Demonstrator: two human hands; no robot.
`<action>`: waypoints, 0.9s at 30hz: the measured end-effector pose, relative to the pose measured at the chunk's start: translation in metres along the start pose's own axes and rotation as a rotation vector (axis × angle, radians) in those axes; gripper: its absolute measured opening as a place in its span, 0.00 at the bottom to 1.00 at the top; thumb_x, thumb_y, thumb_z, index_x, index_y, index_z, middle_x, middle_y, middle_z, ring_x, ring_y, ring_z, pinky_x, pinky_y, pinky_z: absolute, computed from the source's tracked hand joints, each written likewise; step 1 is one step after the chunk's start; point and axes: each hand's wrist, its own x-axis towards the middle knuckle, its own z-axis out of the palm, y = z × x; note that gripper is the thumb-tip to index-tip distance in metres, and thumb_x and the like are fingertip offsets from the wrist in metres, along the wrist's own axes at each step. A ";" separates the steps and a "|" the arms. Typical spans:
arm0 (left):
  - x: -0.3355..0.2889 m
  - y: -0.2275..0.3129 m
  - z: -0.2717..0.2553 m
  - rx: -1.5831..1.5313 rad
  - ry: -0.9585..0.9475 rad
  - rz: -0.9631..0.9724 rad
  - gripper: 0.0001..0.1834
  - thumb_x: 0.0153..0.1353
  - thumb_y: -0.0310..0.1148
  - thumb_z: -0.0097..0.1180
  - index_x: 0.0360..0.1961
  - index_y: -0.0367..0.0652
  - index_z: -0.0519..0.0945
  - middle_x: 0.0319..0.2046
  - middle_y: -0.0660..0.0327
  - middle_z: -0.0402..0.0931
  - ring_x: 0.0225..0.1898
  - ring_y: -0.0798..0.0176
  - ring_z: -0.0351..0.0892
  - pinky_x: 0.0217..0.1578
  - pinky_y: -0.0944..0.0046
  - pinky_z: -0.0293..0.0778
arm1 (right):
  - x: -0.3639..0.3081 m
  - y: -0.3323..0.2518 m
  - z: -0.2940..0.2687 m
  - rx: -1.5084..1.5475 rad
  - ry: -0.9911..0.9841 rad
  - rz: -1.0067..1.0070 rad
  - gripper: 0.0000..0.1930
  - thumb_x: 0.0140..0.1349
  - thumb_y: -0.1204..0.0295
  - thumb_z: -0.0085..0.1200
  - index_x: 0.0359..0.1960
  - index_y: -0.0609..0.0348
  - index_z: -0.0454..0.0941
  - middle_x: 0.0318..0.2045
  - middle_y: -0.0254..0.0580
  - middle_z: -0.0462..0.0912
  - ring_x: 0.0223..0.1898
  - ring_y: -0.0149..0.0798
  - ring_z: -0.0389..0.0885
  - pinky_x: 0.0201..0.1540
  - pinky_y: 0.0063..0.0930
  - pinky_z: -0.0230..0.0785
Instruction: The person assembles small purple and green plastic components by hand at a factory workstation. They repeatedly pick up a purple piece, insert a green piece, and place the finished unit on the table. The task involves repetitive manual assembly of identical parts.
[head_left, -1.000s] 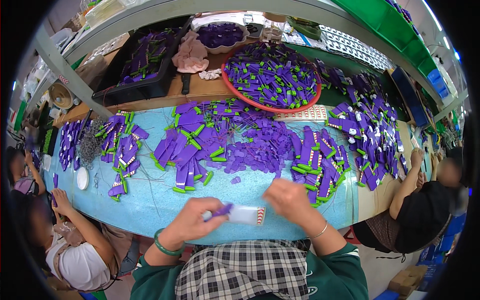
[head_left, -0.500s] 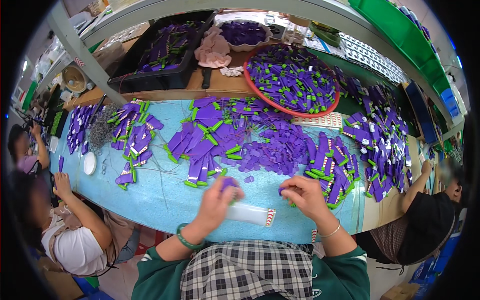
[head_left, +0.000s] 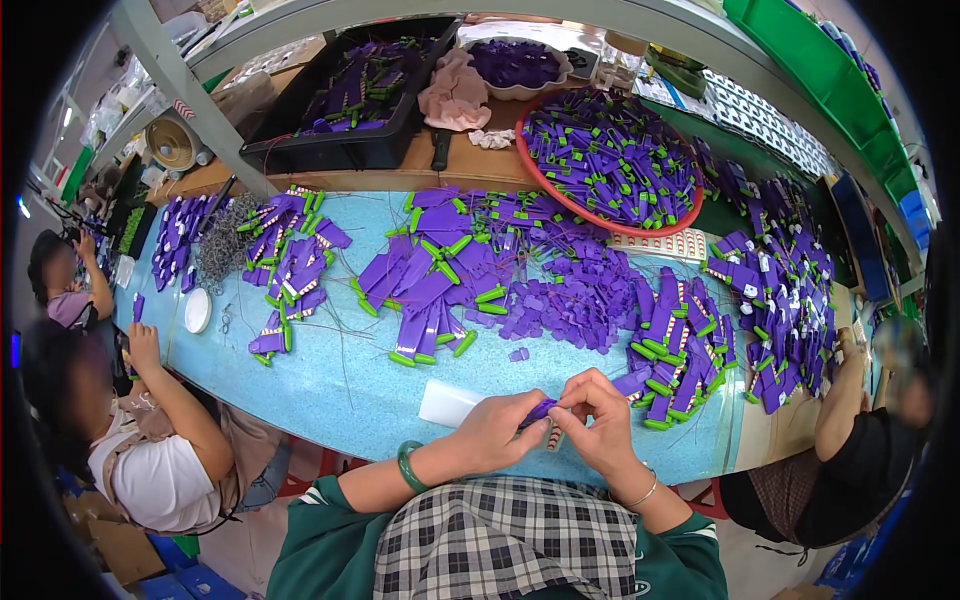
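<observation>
Near the table's front edge my two hands meet over one purple plastic piece (head_left: 537, 412). My left hand (head_left: 497, 432) is closed around it, so most of its shape is hidden. My right hand (head_left: 597, 428) pinches at its right end with thumb and fingertips; whether a second small part sits in that pinch I cannot make out. Under the left hand lies a pale strip (head_left: 447, 403), with a red-and-white patterned end (head_left: 555, 437) showing between the hands. Beyond them spreads a heap of small flat purple pieces (head_left: 575, 300).
Purple-and-green parts lie in a left pile (head_left: 290, 270), a middle pile (head_left: 430, 270) and a right pile (head_left: 670, 340). A red round basket (head_left: 640, 232) full of them stands behind, beside a black tray (head_left: 330, 155). A white dish (head_left: 198, 311) sits left. Co-workers sit on both sides.
My hands have come together from apart. The left moved right with its purple piece; the right now touches that piece. The whole view has shifted slightly.
</observation>
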 end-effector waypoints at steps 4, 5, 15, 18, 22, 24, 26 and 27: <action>0.001 -0.004 0.002 0.059 -0.015 0.017 0.09 0.61 0.34 0.49 0.34 0.38 0.69 0.24 0.49 0.73 0.28 0.41 0.73 0.29 0.48 0.67 | 0.003 -0.001 0.001 0.010 0.035 -0.028 0.07 0.51 0.75 0.63 0.25 0.62 0.75 0.31 0.36 0.75 0.22 0.23 0.71 0.23 0.16 0.62; 0.000 -0.005 0.004 0.085 -0.014 0.019 0.09 0.62 0.34 0.49 0.34 0.38 0.70 0.24 0.49 0.73 0.28 0.41 0.74 0.29 0.48 0.67 | 0.005 -0.003 0.001 -0.005 0.038 -0.054 0.08 0.52 0.75 0.63 0.25 0.62 0.75 0.29 0.36 0.75 0.22 0.24 0.71 0.22 0.16 0.62; -0.002 0.005 0.003 -0.248 -0.090 -0.175 0.14 0.66 0.38 0.46 0.36 0.37 0.76 0.24 0.56 0.80 0.25 0.57 0.80 0.29 0.62 0.74 | 0.003 -0.006 0.004 -0.091 -0.086 0.049 0.06 0.54 0.75 0.60 0.26 0.62 0.75 0.22 0.38 0.74 0.20 0.31 0.72 0.24 0.25 0.63; 0.000 0.001 -0.004 -0.068 -0.097 -0.077 0.13 0.66 0.38 0.49 0.40 0.38 0.74 0.26 0.54 0.79 0.28 0.56 0.80 0.30 0.61 0.74 | 0.011 -0.005 -0.019 -0.174 -0.091 0.006 0.04 0.54 0.76 0.59 0.27 0.63 0.77 0.21 0.39 0.76 0.22 0.33 0.74 0.25 0.25 0.65; -0.005 -0.018 -0.055 0.530 0.369 -0.103 0.19 0.53 0.39 0.62 0.42 0.41 0.72 0.33 0.55 0.77 0.33 0.51 0.79 0.31 0.55 0.74 | 0.033 -0.010 -0.117 -0.289 0.036 0.092 0.04 0.56 0.76 0.54 0.26 0.64 0.78 0.22 0.35 0.78 0.25 0.27 0.74 0.29 0.23 0.65; -0.006 -0.029 -0.082 0.805 0.451 -0.237 0.21 0.51 0.38 0.64 0.42 0.41 0.72 0.34 0.55 0.75 0.35 0.50 0.78 0.31 0.55 0.75 | 0.037 -0.009 -0.161 -0.436 0.094 0.121 0.05 0.55 0.76 0.56 0.25 0.66 0.78 0.21 0.38 0.78 0.23 0.30 0.74 0.29 0.25 0.65; -0.012 -0.035 -0.095 0.917 0.449 -0.352 0.21 0.50 0.37 0.64 0.41 0.40 0.72 0.34 0.54 0.74 0.36 0.50 0.77 0.31 0.54 0.75 | 0.040 -0.017 -0.169 -0.788 0.202 0.115 0.05 0.53 0.75 0.59 0.29 0.65 0.78 0.25 0.43 0.78 0.26 0.39 0.77 0.30 0.29 0.68; -0.015 -0.039 -0.097 0.914 0.450 -0.375 0.21 0.50 0.36 0.64 0.42 0.40 0.72 0.34 0.53 0.73 0.37 0.49 0.77 0.32 0.54 0.75 | 0.038 -0.015 -0.162 -0.985 0.268 -0.004 0.08 0.51 0.75 0.60 0.32 0.64 0.78 0.27 0.45 0.77 0.29 0.43 0.78 0.31 0.32 0.69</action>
